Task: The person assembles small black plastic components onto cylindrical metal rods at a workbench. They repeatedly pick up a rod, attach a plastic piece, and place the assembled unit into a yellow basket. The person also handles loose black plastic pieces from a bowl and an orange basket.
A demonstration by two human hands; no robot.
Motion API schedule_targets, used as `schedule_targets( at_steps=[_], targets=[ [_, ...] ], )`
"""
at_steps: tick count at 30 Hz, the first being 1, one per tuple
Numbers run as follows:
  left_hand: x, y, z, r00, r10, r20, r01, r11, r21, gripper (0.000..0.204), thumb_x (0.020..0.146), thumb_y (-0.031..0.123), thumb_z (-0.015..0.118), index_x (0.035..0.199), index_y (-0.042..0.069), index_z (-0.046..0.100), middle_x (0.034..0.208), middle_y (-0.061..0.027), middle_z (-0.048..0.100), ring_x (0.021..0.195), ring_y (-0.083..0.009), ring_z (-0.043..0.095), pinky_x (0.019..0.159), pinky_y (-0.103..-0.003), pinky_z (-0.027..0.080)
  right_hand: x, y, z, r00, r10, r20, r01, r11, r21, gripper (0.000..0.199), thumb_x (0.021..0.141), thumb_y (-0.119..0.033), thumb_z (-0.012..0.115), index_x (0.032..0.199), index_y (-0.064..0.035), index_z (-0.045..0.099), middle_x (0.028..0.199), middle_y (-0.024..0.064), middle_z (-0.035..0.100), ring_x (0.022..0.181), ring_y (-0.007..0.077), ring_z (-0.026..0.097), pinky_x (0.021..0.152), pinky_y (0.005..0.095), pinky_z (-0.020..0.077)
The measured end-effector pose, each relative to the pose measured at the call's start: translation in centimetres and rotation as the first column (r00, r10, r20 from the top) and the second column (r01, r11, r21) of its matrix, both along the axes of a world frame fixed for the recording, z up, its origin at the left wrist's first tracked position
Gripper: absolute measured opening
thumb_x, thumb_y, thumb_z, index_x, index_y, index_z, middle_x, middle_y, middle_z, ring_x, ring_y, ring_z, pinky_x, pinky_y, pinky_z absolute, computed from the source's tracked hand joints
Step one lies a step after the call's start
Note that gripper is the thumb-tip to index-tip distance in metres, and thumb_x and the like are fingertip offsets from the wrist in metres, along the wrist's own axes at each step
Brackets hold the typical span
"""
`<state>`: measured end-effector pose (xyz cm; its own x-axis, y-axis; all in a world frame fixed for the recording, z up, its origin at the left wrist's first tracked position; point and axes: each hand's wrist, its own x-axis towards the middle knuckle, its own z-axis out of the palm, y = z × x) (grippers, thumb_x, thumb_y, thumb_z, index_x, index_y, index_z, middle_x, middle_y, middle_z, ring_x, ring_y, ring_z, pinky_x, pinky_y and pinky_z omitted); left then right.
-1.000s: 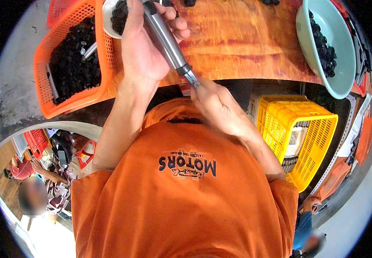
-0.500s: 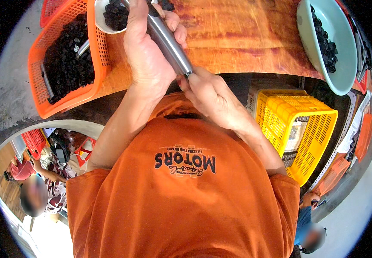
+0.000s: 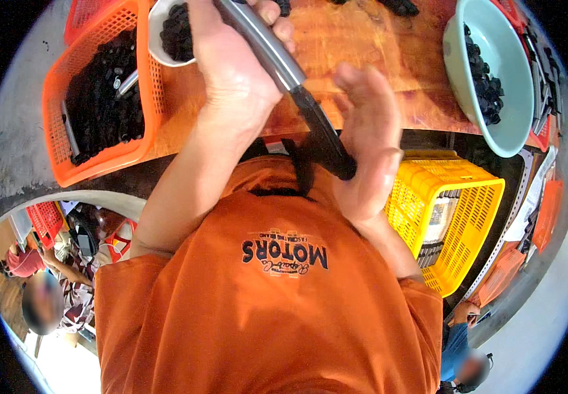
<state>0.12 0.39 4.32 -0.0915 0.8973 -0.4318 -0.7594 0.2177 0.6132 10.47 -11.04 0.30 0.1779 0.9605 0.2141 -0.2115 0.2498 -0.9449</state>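
My left hand [image 3: 235,69] is wrapped round a silver metal tube [image 3: 271,52], held slanting over the near edge of the table. From the tube's lower right end sticks out a black rod [image 3: 317,121] with a slightly wider tip. My right hand [image 3: 372,151] is open, its fingers stretched upward and a little blurred. The rod's tip meets the base of my right palm, seemingly touching it. The tube's upper end runs out of the picture. Beyond my left hand stands a white bowl [image 3: 155,39] of small black parts.
An orange basket [image 3: 49,111] of black parts and metal tubes stands left on the wooden table [image 3: 336,33]. A pale green basin [image 3: 517,79] with black parts is at right. Below it sits a yellow crate [image 3: 455,174]. Other people are at lower left and lower right.
The black rod now extends from the tube's lower end. My right hand has let go of that end and opened, moving right. The basin and crate sit slightly further left in view.
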Motion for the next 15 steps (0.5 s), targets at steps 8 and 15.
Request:
schedule_targets(
  at_steps=[8,15],
  targets=[
    [0.5,-0.7,-2.5,0.987,-0.134,0.085,0.129,0.990,0.063,0.055,0.092,0.066,0.033,0.083,0.012,0.040,0.067,-0.0038,0.047,0.053,-0.0176,0.046,0.048,-0.029,0.040,-1.5,1.2,0.1,0.921,-0.385,0.050,0.387,0.921,-0.042,0.067,0.096,-0.055,0.032,0.141,-0.0052,0.032,0.139,0.0152,0.044,0.130,0.0269,0.039,0.104,0.0434,0.0268],
    [-0.8,-0.5,-2.1,0.995,-0.096,0.015,0.094,0.993,0.073,0.053,0.095,0.062,0.031,0.084,0.012,0.046,0.070,-0.0030,0.045,0.058,-0.0173,0.046,0.053,-0.029,0.040,-2.5,2.6,0.1,0.931,-0.360,-0.056,0.358,0.933,-0.046,0.057,0.100,-0.047,0.030,0.139,-0.0062,0.033,0.137,0.0154,0.044,0.128,0.0254,0.040,0.103,0.0417,0.0300]
  ],
)
